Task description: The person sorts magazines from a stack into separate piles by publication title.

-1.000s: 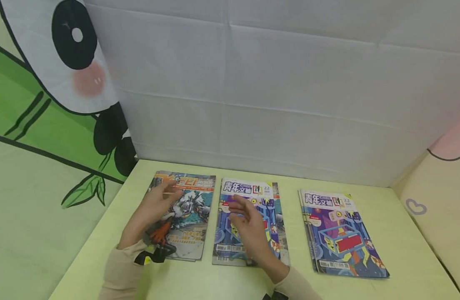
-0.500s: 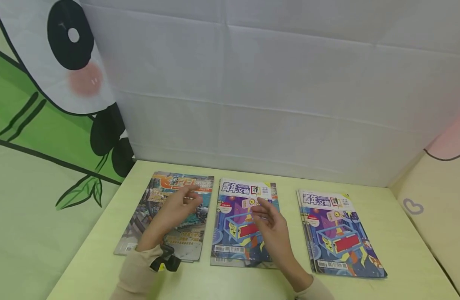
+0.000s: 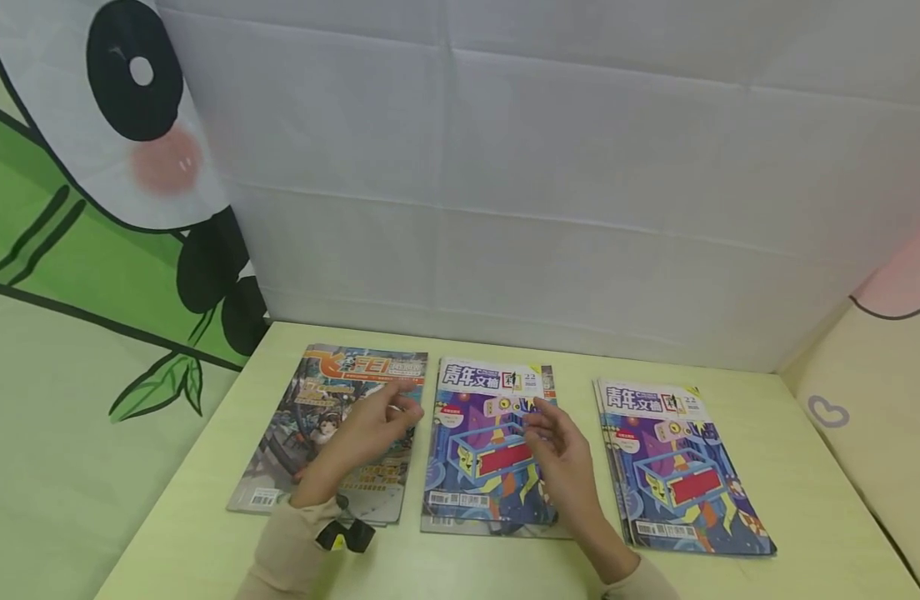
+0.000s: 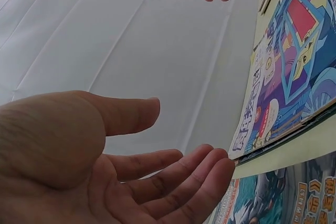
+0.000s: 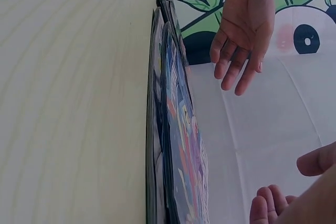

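On the tabletop, three separate groups of magazines: left pile, fanned; middle pile, just beside it; right pile, farther off. Left hand above the left pile, fingers loosely spread, thumb apart, nothing held. Right hand over the right edge of the middle pile, fingers gently bent, likewise holding nothing. Laying out in piles: apparently done. Edges: apparently left unsquared, with a lower magazine protruding from the middle pile. Further work remaining: cannot tell.
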Available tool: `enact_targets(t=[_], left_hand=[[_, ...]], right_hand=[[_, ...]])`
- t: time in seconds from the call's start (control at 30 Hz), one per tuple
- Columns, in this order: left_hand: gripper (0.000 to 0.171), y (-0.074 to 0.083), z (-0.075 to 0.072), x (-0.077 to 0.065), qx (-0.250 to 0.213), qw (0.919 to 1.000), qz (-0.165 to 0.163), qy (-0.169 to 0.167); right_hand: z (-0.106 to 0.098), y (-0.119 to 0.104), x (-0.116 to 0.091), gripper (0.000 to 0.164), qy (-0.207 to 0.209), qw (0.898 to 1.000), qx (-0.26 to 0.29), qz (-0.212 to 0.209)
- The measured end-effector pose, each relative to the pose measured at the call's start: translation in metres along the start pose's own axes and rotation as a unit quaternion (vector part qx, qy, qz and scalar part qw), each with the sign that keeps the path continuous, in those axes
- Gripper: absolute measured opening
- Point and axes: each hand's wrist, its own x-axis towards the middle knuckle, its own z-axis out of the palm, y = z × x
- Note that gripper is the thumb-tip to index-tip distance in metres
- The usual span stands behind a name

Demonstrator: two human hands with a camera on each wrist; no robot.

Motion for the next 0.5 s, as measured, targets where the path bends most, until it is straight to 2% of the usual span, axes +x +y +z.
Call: enact_targets(t=[0.33,0.5], left_hand=[[0.062,-0.004,0.019,0.003,-0.036,0.9963,-0.041,-0.066],[0.067,-0.005,0.027,0.002,-0.024,0.9954,-0.055,-0.074]], right_hand=[[-0.009,0.008,0.006,0.058,0.000,0.997,-0.065,0.046],[-0.010,0.012,0.009,0.061,0.000,0.994,-0.076,0.083]])
